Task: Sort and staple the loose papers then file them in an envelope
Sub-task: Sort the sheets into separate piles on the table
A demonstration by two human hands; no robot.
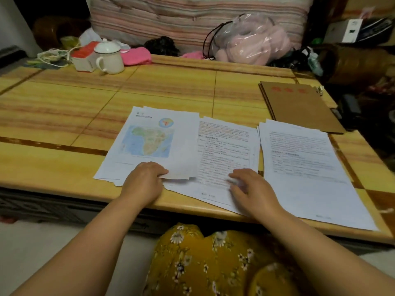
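A low yellow wooden bench (64,99) with dark inlaid lines carries three piles of white printed papers near its front edge. The left pile (149,142) shows a coloured map of Africa on top; the left hand (143,182) pinches the lower corner of its top sheet between thumb and fingers. The middle pile (224,150) overlaps the left one slightly, and the right hand (250,189) lies on it with fingers loosely spread, grasping nothing. The right pile (303,165) reaches over the bench's front edge. Behind it, at the far right corner, lie flat brown cardboard envelopes (299,105) with red print. At the far left stand a white lidded mug (110,57) and a red and white box (84,58). Behind the bench are a striped quilt (192,18) and a clear plastic bag with pink soft things (252,39).
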